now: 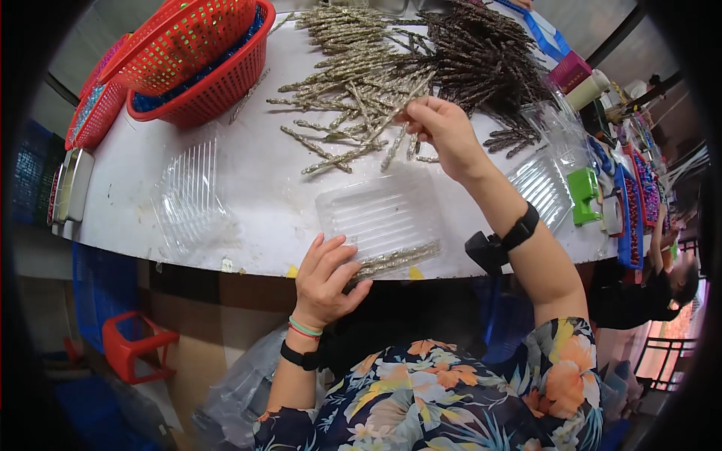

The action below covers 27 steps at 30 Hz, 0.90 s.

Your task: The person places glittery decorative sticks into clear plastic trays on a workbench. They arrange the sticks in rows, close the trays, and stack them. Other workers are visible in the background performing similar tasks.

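Observation:
On the near table edge lies a clear ribbed plastic tray (pixel 376 213), with a few gold glittery twisted sticks (pixel 398 259) along its near side. My left hand (pixel 325 279) grips the tray's near left corner, fingers over the ends of those sticks and thumb at the front edge. Farther off, my right hand (pixel 444 135) pinches a slanting gold twisted stick (pixel 385 128) between thumb and fingers. It is just above the near part of a loose pile of gold sticks (pixel 342 71), several of which lie scattered beyond the tray.
Dark brown twisted sticks (pixel 481 56) are heaped at the far right. Clear trays (pixel 541 180) lie right, another clear tray (pixel 192 188) left. Red baskets (pixel 199 101) stand far left. A green block (pixel 583 195) sits right, and a red stool (pixel 139 346) stands below the table.

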{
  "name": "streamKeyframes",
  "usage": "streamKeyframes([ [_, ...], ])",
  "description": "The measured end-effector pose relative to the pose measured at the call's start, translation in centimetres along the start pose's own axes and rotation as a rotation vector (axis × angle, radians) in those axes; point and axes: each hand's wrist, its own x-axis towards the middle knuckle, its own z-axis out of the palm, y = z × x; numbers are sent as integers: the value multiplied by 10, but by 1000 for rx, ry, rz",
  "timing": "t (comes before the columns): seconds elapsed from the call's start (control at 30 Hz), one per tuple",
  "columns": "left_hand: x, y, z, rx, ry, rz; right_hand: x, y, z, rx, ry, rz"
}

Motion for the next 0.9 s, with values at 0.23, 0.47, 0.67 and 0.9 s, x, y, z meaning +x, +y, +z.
streamKeyframes([
  [0.23, -1, 0, -2, 10, -10, 5, -21, 31, 18, -953, 58, -643],
  [0.47, 0, -1, -2, 15, 1, 11, 4, 31, 24, -1228, -153, -793],
  [0.67, -3, 0, 0, 73, 42, -11, -52, -19, 19, -924, -330, -550],
  [0.9, -4, -3, 7, -74, 120, -38, -99, 7, 12, -1102, -526, -496],
])
